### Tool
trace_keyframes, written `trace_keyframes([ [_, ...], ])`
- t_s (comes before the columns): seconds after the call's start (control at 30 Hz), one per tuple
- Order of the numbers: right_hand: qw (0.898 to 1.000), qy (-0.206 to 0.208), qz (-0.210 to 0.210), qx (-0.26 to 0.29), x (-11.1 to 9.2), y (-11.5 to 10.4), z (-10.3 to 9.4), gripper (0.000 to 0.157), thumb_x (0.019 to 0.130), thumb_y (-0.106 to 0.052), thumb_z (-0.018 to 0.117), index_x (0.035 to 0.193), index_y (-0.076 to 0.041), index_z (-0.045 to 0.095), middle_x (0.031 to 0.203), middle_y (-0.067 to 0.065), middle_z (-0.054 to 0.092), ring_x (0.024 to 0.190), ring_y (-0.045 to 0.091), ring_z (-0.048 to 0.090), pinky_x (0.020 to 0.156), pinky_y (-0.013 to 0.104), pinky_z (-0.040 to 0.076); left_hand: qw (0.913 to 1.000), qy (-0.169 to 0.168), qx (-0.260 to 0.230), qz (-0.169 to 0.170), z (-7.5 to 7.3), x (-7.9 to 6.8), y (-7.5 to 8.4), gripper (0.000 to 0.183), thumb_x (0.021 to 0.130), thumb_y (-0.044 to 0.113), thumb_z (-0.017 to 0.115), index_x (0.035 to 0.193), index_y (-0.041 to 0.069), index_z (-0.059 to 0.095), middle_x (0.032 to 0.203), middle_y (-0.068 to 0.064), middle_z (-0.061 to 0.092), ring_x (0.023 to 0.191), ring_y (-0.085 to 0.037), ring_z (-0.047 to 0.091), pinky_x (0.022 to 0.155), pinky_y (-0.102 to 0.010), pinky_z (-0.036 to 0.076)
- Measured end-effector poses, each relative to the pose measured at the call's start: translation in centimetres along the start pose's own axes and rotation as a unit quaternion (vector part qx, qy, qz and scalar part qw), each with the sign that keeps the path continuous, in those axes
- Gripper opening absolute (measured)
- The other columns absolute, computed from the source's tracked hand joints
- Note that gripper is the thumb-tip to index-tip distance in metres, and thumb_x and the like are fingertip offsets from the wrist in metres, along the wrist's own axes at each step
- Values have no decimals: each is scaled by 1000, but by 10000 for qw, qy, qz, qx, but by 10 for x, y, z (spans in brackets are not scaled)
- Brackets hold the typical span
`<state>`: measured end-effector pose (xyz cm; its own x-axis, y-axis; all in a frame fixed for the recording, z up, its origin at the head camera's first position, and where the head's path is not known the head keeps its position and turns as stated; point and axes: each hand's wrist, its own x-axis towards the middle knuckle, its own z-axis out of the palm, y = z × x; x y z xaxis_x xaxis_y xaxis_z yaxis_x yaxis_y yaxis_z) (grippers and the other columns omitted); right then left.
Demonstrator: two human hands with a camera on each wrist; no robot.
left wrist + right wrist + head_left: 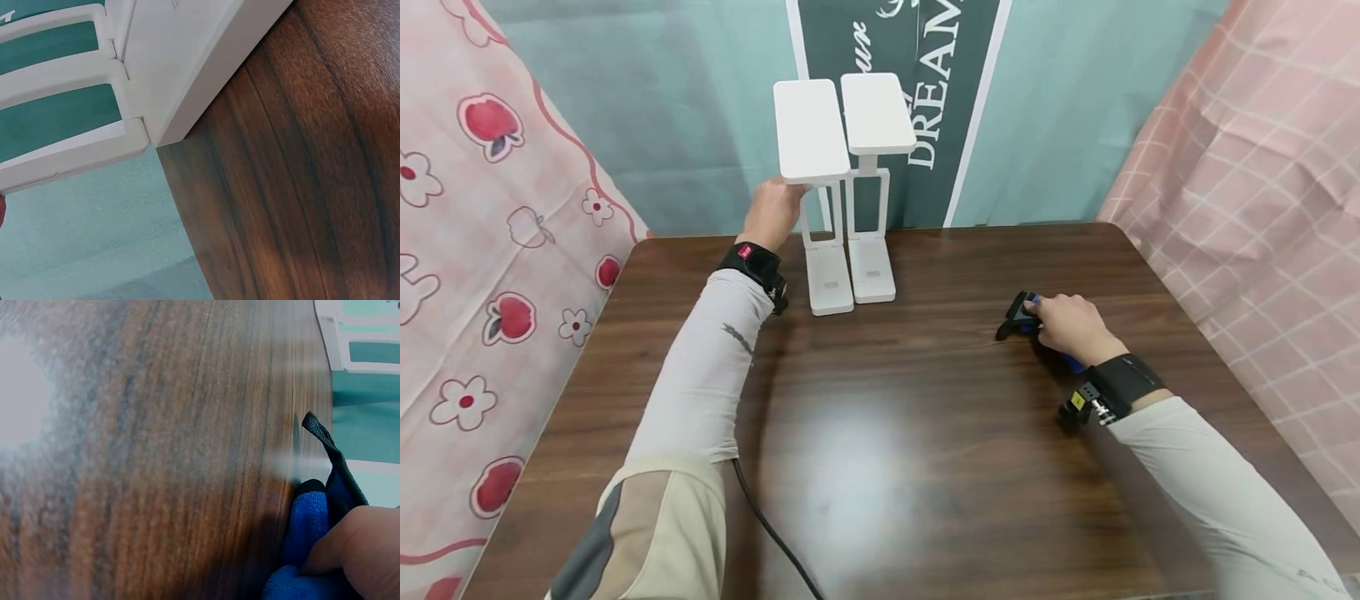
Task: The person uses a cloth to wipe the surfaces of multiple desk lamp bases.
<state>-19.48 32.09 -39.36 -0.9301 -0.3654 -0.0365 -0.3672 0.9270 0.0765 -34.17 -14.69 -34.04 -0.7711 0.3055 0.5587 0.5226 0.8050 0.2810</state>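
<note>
Two white folding stands stand side by side near the table's back edge, each with a flat base, an open frame and a tilted rectangular top plate. My left hand grips the left stand just under its top plate, and its fingertips are hidden behind it. In the left wrist view, the frame and base of a stand fill the upper left. Toward the right side, my right hand holds a blue cloth with black edging bunched on the tabletop. Blue folds of the cloth show beneath the thumb.
The brown wooden table carries a bright light reflection. A black cable runs from the left sleeve to the front. Pink patterned curtains hang at both sides, and a teal curtain with lettering hangs behind the stands.
</note>
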Motion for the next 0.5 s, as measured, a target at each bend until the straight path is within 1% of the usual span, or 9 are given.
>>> trace_keyframes([
  [0.1, 10000, 20, -7, 18, 9, -3, 2, 51, 84, -5, 71, 134, 1, 65, 93, 29, 73, 54, 35, 57, 52, 49, 52, 9994, -90, 42, -320, -6, -5, -5, 36, 109, 16, 50, 142, 6, 61, 119, -25, 72, 111, -40, 70, 88, -50, 55],
  [0.17, 10000, 1, -4, 49, 15, -4, 2, 51, 85, -8, 70, 135, 2, 64, 92, 29, 72, 52, 32, 54, 50, 48, 51, 9989, -81, -62, -463, -12, -8, -5, 36, 110, 19, 49, 140, 4, 61, 118, -25, 71, 107, -40, 69, 86, -49, 53],
  [0.23, 9998, -100, 129, 105, 20, -4, -1, 52, 88, -16, 68, 138, 0, 63, 101, 31, 72, 54, 32, 54, 49, 47, 50, 9981, -29, -168, -589, -16, -13, -3, 39, 111, 23, 47, 144, 6, 58, 130, -22, 67, 106, -40, 68, 86, -49, 52],
  [0.3, 9982, -284, 431, 292, 21, -3, -4, 56, 93, -29, 64, 143, -3, 60, 118, 31, 70, 58, 35, 56, 51, 47, 49, 9972, 22, -194, -721, -18, -20, 2, 42, 112, 27, 44, 146, 6, 56, 144, -20, 60, 117, -40, 65, 94, -50, 52],
  [0.37, 9946, -496, 767, 488, 19, -2, -8, 66, 97, -47, 59, 149, -7, 53, 140, 29, 59, 77, 44, 64, 56, 50, 50, 9958, -26, -183, -896, -18, -30, 9, 47, 112, 31, 39, 150, 7, 52, 158, -18, 46, 134, -40, 56, 108, -52, 47],
  [0.4, 9921, -587, 936, 601, 18, -2, -9, 73, 98, -56, 54, 153, -9, 48, 150, 29, 51, 93, 49, 65, 65, 55, 52, 9950, -109, -137, -985, -18, -36, 12, 49, 112, 33, 37, 152, 8, 48, 163, -16, 38, 142, -40, 48, 115, -53, 41],
  [0.43, 9899, -613, 1068, 705, 17, -3, -10, 80, 98, -63, 50, 157, -11, 42, 157, 27, 42, 110, 53, 61, 76, 61, 51, 9934, -275, -70, -1108, -18, -42, 15, 51, 112, 36, 34, 154, 8, 46, 166, -15, 32, 149, -39, 40, 120, -55, 35],
  [0.47, 9887, -554, 1128, 815, 17, -4, -10, 85, 97, -68, 48, 159, -11, 38, 162, 27, 35, 125, 54, 53, 89, 66, 48, 9914, -457, -20, -1226, -18, -47, 19, 54, 112, 39, 32, 155, 8, 44, 168, -14, 28, 156, -37, 27, 124, -57, 25],
  [0.5, 9885, -451, 1140, 880, 17, -5, -10, 89, 97, -72, 45, 161, -12, 33, 165, 26, 29, 138, 54, 42, 100, 69, 41, 9889, -661, 36, -1332, -18, -53, 22, 56, 112, 41, 30, 157, 10, 41, 169, -14, 24, 158, -37, 20, 126, -59, 20],
])
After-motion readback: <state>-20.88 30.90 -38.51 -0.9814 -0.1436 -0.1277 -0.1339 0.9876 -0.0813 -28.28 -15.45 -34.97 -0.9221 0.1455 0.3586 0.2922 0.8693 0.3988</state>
